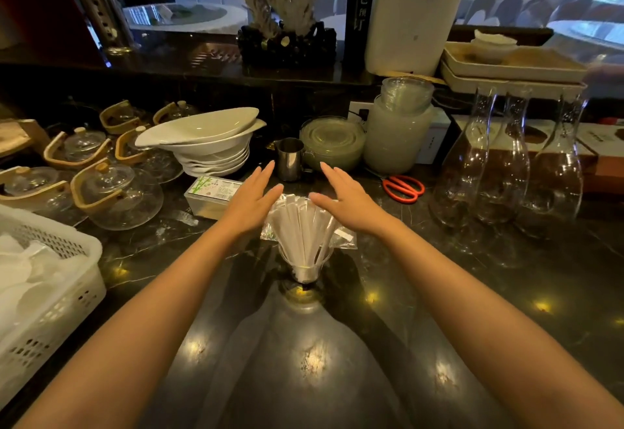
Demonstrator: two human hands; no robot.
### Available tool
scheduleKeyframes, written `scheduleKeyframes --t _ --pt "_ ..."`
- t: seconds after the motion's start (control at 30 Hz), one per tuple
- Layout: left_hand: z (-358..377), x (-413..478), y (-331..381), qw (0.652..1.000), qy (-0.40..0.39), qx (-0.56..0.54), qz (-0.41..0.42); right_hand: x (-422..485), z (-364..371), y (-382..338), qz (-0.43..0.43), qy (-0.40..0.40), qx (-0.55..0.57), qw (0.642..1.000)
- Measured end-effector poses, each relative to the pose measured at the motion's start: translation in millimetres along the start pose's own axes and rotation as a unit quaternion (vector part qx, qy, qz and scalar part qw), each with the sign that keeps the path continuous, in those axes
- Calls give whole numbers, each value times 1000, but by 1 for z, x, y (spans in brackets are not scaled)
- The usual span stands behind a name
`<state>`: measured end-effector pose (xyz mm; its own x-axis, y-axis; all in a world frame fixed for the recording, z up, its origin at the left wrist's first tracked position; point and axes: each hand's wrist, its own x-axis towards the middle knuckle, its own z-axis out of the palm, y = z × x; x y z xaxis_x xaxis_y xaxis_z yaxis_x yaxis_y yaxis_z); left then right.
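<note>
Head view: at the far left a white plastic basket (pixel 50 276) sits on the dark counter (pixel 456 276), with glass teapots (pixel 114 195) just behind it and a stack of white dishes (pixel 209 138) further back. A bamboo-print box (pixel 211 195) lies just left of the left hand (pixel 251 199), which is flat, palm down, fingers straight, gripping nothing. A steel jug (pixel 289 158) stands beyond it. Near the counter's middle a small glass (pixel 305 273) stands upright, holding a fan of wrapped sticks (pixel 300 229), with a clear plastic bag (pixel 344 236) behind. The right hand (pixel 347 199) is equally flat and empty. The 2 hands are apart, thumbs above the stick tops; whether they touch them I cannot tell. Further right lie red scissors (pixel 403 188), then 3 glass carafes (pixel 506 165).
</note>
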<state>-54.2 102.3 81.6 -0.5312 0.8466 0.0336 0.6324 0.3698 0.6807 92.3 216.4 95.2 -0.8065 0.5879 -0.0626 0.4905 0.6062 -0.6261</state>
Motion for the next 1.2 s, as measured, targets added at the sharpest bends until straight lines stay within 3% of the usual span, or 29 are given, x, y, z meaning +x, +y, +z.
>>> scheduleKeyframes --t 0.13,0.3,0.5,0.8,1.2 --pt "-9 28 2 997 -8 -68 -20 27 -13 3 31 13 55 998" --pt "-3 61 -10 978 -46 -171 -107 56 -14 18 130 -19 124 983" --pt "28 78 -36 964 -95 -127 -213 73 10 51 245 -11 168 955" --pt "59 96 -50 953 -100 -72 -278 83 43 83 364 54 202 908" --pt "66 109 -64 943 -91 -33 -319 90 57 93 389 61 136 909"
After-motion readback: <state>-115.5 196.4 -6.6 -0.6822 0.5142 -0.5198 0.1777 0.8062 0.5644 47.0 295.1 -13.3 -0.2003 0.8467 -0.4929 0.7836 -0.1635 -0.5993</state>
